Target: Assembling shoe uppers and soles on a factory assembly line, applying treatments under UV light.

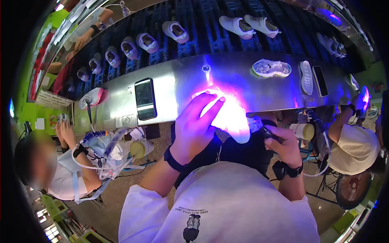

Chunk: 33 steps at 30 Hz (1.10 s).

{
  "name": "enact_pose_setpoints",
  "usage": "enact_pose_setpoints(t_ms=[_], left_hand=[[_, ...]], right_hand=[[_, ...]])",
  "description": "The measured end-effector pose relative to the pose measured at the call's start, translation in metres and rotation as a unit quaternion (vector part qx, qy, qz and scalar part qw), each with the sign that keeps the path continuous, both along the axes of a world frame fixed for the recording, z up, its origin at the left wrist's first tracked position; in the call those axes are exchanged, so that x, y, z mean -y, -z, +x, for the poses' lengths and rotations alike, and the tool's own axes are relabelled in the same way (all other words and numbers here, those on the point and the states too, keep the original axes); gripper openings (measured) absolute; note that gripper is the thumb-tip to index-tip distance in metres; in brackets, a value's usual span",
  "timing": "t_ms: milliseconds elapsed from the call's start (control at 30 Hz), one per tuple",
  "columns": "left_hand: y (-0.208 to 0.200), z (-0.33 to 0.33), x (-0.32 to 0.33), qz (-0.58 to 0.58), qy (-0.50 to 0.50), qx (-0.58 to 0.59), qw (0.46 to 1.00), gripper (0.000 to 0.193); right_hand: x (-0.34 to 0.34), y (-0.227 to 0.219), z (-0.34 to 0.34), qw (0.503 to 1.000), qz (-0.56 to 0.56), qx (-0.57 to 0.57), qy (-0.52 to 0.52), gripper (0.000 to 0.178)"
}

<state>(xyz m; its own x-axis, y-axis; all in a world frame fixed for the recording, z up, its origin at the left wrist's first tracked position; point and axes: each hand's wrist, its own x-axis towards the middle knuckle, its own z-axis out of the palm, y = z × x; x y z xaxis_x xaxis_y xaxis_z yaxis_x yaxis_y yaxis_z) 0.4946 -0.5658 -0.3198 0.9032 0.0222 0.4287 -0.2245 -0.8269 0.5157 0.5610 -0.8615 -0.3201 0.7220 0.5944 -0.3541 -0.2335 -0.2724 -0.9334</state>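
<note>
A pale shoe (233,115), washed out by bright violet light, is tilted over the near edge of the metal bench. Across its upper left part lies my left hand (198,121), fingers bent over it and gripping it. My right hand (283,141) is closed around the dark handle of a brush (255,124). The brush's bristles meet or nearly meet the shoe's right side; glare hides the exact contact. Which part of the shoe is underneath my left palm cannot be seen.
Along the far side, a dark slatted conveyor (202,36) carries several pale shoes. On the metal bench (170,95) are a phone (145,99), a loose sole (271,68), another sole (306,77) and a second phone (320,81). Co-workers sit at left (69,174) and right (354,148).
</note>
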Motion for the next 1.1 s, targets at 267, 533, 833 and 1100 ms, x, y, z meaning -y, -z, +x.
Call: enact_pose_setpoints(t_ms=[267,533,833,1100], left_hand=[[0.003,-0.005,0.008,-0.013,-0.049,-0.081,0.995,0.068],[-0.001,-0.008,0.002,-0.031,-0.069,-0.136,0.988,0.059],[0.020,-0.006,-0.018,-0.241,0.069,-0.157,0.955,0.065],[0.011,-0.005,-0.013,-0.369,0.026,-0.337,0.866,0.092]], right_hand=[[0.005,0.014,-0.022,0.998,0.029,-0.024,0.047,0.042],[-0.010,-0.022,-0.001,0.955,-0.100,0.277,-0.018,0.042],[-0.020,-0.025,0.025,0.955,-0.075,0.279,-0.062,0.044],[-0.030,-0.014,0.043,0.987,-0.074,0.141,-0.002,0.041]])
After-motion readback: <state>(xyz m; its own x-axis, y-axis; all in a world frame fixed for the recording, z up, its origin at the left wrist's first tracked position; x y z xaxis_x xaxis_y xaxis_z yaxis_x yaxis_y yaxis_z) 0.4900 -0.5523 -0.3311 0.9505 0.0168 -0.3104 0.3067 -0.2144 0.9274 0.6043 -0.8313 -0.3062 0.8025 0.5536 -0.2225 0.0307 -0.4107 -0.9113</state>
